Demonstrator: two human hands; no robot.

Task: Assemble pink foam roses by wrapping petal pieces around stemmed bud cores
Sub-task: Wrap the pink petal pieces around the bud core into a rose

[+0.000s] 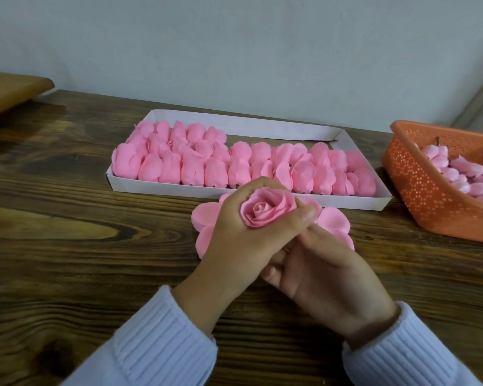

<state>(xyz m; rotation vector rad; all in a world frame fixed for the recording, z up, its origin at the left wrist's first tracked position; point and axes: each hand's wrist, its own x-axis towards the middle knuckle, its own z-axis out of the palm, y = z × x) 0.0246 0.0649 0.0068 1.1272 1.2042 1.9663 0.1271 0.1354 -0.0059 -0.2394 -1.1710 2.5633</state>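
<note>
1. Fingers of the left hand curl round one assembled pink rose, the thumb pressed along its near edge. The bloom faces the camera, held just above the middle of the table.
2. Right hand sits tucked under the left. Its fingers are bent and their tips are hidden, so what they hold, if anything, cannot be told. Both hands cover the underside of the rose.
3. Flat petal pieces lie on the table directly below the hands. Only lobes show on either side, and the number of pieces is unclear.
4. One white cardboard tray lies behind the hands, packed with pink flower heads in roughly three rows. They overlap too much to count.
5. One orange perforated basket stands at right, cut off by the frame. It holds pale pink bud cores with dark stems, number unclear.
6. One wooden board sits at far left, cut off.
7. Two ribbed sleeves cover the wrists.
</note>
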